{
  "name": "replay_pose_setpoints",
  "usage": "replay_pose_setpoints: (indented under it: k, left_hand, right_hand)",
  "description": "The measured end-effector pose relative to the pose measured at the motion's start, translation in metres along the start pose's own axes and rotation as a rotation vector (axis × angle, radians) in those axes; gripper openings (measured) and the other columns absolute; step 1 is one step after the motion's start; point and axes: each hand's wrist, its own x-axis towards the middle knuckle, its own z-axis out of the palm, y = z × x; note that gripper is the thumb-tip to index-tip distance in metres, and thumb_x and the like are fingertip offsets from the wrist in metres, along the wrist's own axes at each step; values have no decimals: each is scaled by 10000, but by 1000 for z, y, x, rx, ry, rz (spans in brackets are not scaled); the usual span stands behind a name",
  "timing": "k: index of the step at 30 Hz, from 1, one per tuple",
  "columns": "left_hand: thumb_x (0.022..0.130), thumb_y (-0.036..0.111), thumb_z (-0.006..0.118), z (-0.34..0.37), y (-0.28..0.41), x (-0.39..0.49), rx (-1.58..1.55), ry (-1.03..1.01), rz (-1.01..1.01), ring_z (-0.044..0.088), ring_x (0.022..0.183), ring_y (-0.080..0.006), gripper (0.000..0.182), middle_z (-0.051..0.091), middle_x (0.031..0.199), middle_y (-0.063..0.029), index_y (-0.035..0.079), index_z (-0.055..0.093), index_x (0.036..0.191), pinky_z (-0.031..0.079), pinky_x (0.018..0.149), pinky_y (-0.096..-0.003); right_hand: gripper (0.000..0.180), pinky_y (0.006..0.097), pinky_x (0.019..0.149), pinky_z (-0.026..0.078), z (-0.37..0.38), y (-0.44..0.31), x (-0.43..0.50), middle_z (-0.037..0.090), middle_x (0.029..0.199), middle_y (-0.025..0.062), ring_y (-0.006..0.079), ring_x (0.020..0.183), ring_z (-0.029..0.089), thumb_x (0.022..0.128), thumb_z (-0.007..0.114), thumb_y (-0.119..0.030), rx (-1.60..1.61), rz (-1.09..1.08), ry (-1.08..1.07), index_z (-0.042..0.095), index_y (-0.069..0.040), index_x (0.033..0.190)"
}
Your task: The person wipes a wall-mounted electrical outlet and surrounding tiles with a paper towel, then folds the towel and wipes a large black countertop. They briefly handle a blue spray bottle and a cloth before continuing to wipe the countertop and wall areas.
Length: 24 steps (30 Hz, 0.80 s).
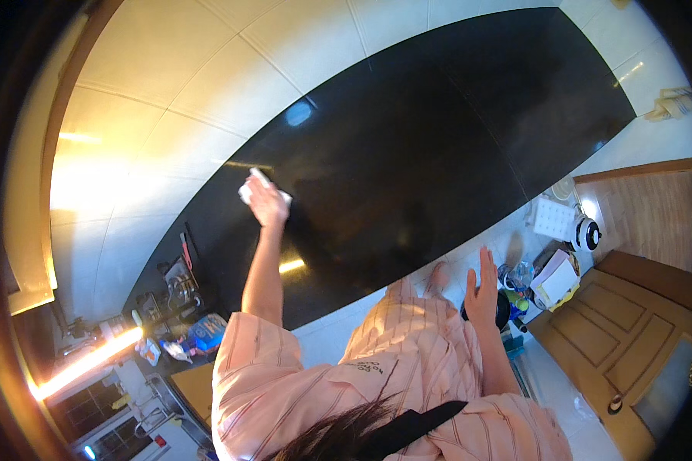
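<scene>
My left hand [267, 203] lies over a folded white cloth or wipe [285, 199] at the left part of a glossy black countertop [392, 155]. White edges show beyond the fingers and beside the wrist; the palm side is hidden. To the right, my right hand [482, 297] is held in the air beside my body, fingers extended, thumb apart, with nothing visible in it. Light reflections show on the dark surface near my left forearm.
White wall tiles [207, 75] border the counter's far side. Kitchen utensils [181, 288] and a blue package [207, 332] are at left, near a sink [176, 397]. At right are a white rack-like tray [553, 219], a round appliance [586, 234], bottles and a brown door [617, 334].
</scene>
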Motion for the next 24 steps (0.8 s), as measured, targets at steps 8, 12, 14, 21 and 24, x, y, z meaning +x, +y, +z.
replay_pose_setpoints:
  k: [8, 12, 14, 21, 24]
  left_hand:
    - [990, 280, 368, 36, 221, 96, -116, -13, 39, 288, 1429, -342, 549, 334, 1519, -196, -28, 363, 1444, 277, 1123, -498]
    - [998, 333, 417, 1, 361, 11, -42, -164, 546, 217, 1464, -327, 607, 273, 1567, -155, -10, 305, 1485, 215, 1166, -486]
    - [1003, 345, 397, -3, 341, -34, -104, -108, 710, 246, 1451, -314, 612, 289, 1559, -145, -6, 292, 1493, 204, 1174, -471]
    - [965, 227, 476, 2, 9, 4, 183, -100, 382, 376, 1360, -388, 539, 356, 1498, -236, -13, 377, 1437, 304, 1135, -467]
    - [968, 233, 428, -20, -189, -3, 80, 66, -68, 569, 1057, -439, 437, 605, 1129, -251, -24, 453, 1320, 434, 949, -471]
  right_hand:
    - [483, 481, 1143, 278, -19, 28, -44, 425, 1469, 242, 404, 1384, 372, 1008, 456, -193, -13, 217, 67, 402, 0, 1448]
    - [474, 479, 1128, 308, -10, 24, -33, 435, 1461, 245, 403, 1365, 400, 1011, 458, -180, -17, 228, 26, 407, 15, 1440]
    - [476, 480, 1131, 307, -5, 21, -24, 433, 1467, 235, 396, 1367, 402, 1019, 451, -205, 0, 173, -29, 405, 7, 1443]
    - [478, 481, 1152, 302, 13, -5, 20, 425, 1486, 205, 361, 1393, 388, 1044, 411, -292, -48, 63, -104, 402, -74, 1469]
    - [474, 479, 1157, 290, 18, -11, 26, 428, 1482, 209, 367, 1391, 387, 1047, 407, -294, 18, 2, -101, 411, -59, 1458]
